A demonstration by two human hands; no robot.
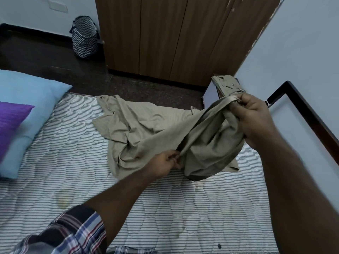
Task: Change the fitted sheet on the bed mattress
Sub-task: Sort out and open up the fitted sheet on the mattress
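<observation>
The crumpled beige fitted sheet (146,129) lies bunched on the bare striped quilted mattress (77,162), near its far right end, with one part lifted between both hands. The right hand (255,118) grips a gathered edge with a pale elastic band showing, fingers curled round it; the left hand (165,162) pinches a fold lower down.

The likely trouble is picking the wrong corner: the cloth is so twisted that the seams are hard to sort, and pulling it taut now could set it sideways on the mattress. The loose end could also slide off the far edge onto the dark floor (55,57).

The mattress corners are out of frame or covered, so where the sheet should hook is unclear. A folded beige cloth (227,85) beyond the right hand is partly hidden.
</observation>
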